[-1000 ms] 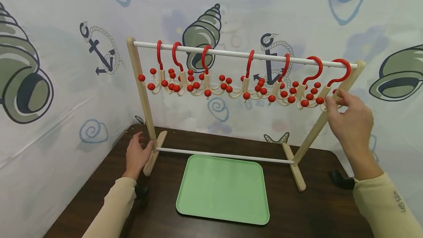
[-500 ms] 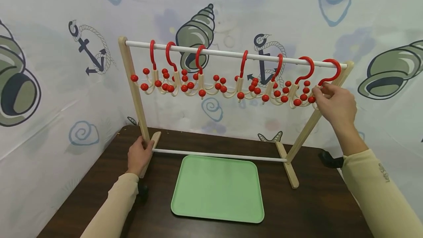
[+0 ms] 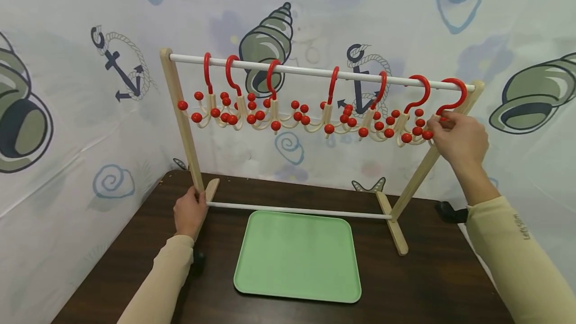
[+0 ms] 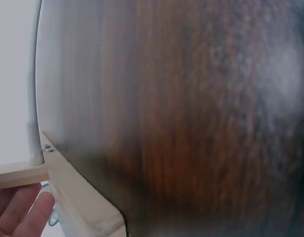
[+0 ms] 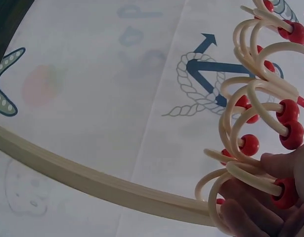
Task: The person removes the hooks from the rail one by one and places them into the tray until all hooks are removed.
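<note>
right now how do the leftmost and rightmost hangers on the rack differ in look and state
The leftmost hanger hangs untouched; the rightmost hanger is held by the right hand. In the head view, the leftmost hanger shows a narrow hook, the rightmost hanger a wide hook. Both are red-hooked with red-ball tips and hang on the white top bar.

Dark wood-grain counter [image 3: 432,284] supports a green rectangular tray [image 3: 297,259] and, behind it, a rack [image 3: 306,70] standing on two wooden feet [image 3: 398,236], one per end.
</note>
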`<state>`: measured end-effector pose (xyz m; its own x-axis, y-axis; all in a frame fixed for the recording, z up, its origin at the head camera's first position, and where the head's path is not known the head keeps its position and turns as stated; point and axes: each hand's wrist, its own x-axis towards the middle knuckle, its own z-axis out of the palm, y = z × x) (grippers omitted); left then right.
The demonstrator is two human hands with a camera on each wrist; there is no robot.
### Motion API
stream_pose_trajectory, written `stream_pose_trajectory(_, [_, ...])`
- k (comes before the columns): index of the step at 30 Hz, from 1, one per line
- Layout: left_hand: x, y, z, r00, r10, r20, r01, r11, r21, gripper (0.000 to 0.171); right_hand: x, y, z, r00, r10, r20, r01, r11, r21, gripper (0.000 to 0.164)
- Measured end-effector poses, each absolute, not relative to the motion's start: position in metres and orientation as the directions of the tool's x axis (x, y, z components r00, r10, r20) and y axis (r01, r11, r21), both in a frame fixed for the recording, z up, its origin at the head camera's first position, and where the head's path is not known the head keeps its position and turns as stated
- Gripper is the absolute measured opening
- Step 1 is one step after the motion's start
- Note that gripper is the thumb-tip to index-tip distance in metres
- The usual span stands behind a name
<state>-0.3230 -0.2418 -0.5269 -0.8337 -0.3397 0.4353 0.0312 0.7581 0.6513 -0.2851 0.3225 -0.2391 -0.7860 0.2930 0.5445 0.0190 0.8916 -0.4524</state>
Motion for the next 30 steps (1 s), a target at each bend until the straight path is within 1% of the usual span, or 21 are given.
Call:
stream_pose_trajectory(5, [-0.324, -0.237, -0.532, -0.812, -0.354, 0.464, 0.026, 0.772, 0.635, 0.016, -0.282, 0.326, -0.238, -0.788, 0.298, 0.54, 0.023, 0.889, -0.457, 0.055])
stream_pose_trajectory(8, [-0.325, -0.237, -0.533, -0.804, -0.36, 0.474, 0.027, 0.774, 0.633, 0.016, -0.282, 0.328, -0.235, -0.775, 0.333, 0.537, 0.037, 0.873, -0.487, 0.057])
stream_pose_trajectory(13, [-0.326, -0.236, -0.532, -0.79, -0.359, 0.496, 0.039, 0.779, 0.626, 0.017, -0.284, 0.329, -0.231, -0.728, 0.42, 0.542, 0.042, 0.816, -0.576, 0.06])
stream_pose_trajectory(19, [-0.324, -0.234, -0.526, -0.79, -0.363, 0.494, 0.036, 0.777, 0.628, 0.018, -0.28, 0.329, -0.226, -0.666, 0.43, 0.609, 0.01, 0.822, -0.569, 0.055])
stream_pose_trajectory(24, [-0.323, -0.234, -0.525, -0.794, -0.372, 0.48, 0.021, 0.773, 0.635, 0.018, -0.278, 0.328, -0.225, -0.636, 0.473, 0.61, 0.0, 0.791, -0.612, 0.053])
stream_pose_trajectory(26, [-0.324, -0.234, -0.525, -0.796, -0.371, 0.478, 0.021, 0.772, 0.635, 0.018, -0.278, 0.328, -0.223, -0.623, 0.481, 0.617, -0.03, 0.773, -0.634, 0.051])
stream_pose_trajectory(28, [-0.324, -0.234, -0.525, -0.799, -0.37, 0.474, 0.019, 0.772, 0.635, 0.018, -0.277, 0.327, -0.22, -0.616, 0.475, 0.628, -0.089, 0.751, -0.655, 0.048])
stream_pose_trajectory(30, [-0.323, -0.234, -0.525, -0.8, -0.375, 0.469, 0.012, 0.771, 0.637, 0.018, -0.274, 0.324, -0.217, -0.624, 0.463, 0.63, -0.151, 0.719, -0.678, 0.045])
